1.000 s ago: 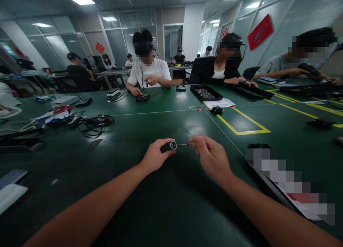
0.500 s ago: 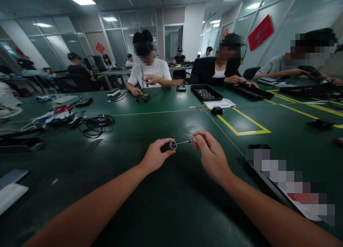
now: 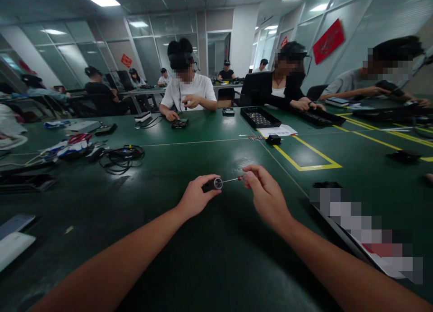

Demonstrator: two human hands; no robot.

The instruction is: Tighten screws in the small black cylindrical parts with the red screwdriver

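Green matting covers the long shared table (image 3: 189, 258), and both bare forearms reach out over it from the near edge. Just above the mat the left hand (image 3: 195, 198) has its fingers curled shut round a small black cylinder (image 3: 212, 185), the pale ring of its open end turned toward the other hand. The right hand (image 3: 267, 195) pinches a thin screwdriver (image 3: 234, 179) — thumb and forefinger closed on the red grip, the other fingers folded loosely under. Its metal shaft runs almost level to the cylinder's end, and the tip appears to sit at or in the opening; whether it is seated in a screw is too small to tell.

To do this well, I judge the shaft should stay in line with the cylinder's axis, the left hand steady while only the right fingertips roll the grip, with light inward pressure so the tip does not slip out.

Farther out, a tangle of black cables (image 3: 120, 156) lies to the left, and a yellow taped rectangle (image 3: 306, 156) marks the mat to the right. Beyond that sits a black tray (image 3: 260, 117), and at the far edge other people sit working — one in a white shirt (image 3: 188, 91) with hands over a small dark device.
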